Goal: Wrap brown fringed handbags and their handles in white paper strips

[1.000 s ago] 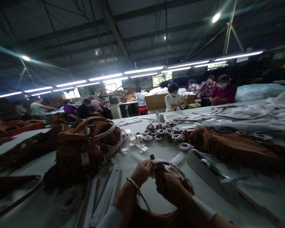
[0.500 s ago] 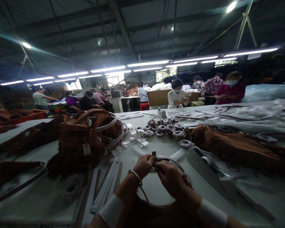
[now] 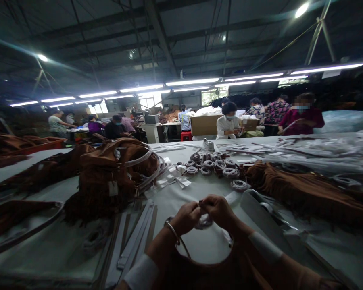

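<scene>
My left hand [image 3: 186, 217] and my right hand [image 3: 219, 211] meet above the table, fingers closed in a pinch on a small dark brown end. It looks like the end of the plastic-wrapped strap [image 3: 204, 222], whose pale loop shows just below my fingers. A brown bag [image 3: 205, 276] lies close to my body beneath my forearms, with a thin brown cord rising from it near my left wrist. Beyond my hands sit several coiled, wrapped straps [image 3: 210, 164]. What lies inside my fingers is mostly hidden.
A fringed brown bag [image 3: 109, 177] with a tag stands at left; another fringed bag [image 3: 302, 189] lies at right. Flat pale strips [image 3: 136, 237] are left of my arm. A tape dispenser [image 3: 266, 217] stands at right. Several people work behind the table [image 3: 169, 201].
My right hand has moved up and its fingers now pinch the strap end beside my left fingertips. The wrapped loop hangs lower and is less visible. The view has shifted slightly.
</scene>
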`<move>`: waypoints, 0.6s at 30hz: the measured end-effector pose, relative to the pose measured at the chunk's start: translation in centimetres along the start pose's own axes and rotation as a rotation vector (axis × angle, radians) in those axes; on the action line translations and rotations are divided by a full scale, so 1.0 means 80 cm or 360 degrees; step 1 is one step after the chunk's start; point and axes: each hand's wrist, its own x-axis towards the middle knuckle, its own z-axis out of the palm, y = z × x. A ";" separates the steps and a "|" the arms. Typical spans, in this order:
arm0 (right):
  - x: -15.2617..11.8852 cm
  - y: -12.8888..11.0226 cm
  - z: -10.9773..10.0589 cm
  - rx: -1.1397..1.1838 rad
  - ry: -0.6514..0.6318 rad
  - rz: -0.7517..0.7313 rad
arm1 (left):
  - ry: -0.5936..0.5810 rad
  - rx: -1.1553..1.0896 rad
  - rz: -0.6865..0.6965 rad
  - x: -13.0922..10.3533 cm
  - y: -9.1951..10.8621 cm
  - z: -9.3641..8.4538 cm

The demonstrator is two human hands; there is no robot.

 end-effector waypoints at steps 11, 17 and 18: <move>-0.002 0.011 -0.006 0.0292 -0.0173 0.0172 | -0.0184 -0.0336 -0.0205 -0.005 -0.005 0.008; 0.002 0.000 -0.013 -0.0129 -0.0298 0.0119 | -0.0179 -0.0213 -0.0255 -0.002 -0.008 0.010; 0.000 -0.001 -0.013 -0.0195 -0.0258 0.0067 | -0.0203 -0.0192 -0.0241 -0.002 -0.009 0.008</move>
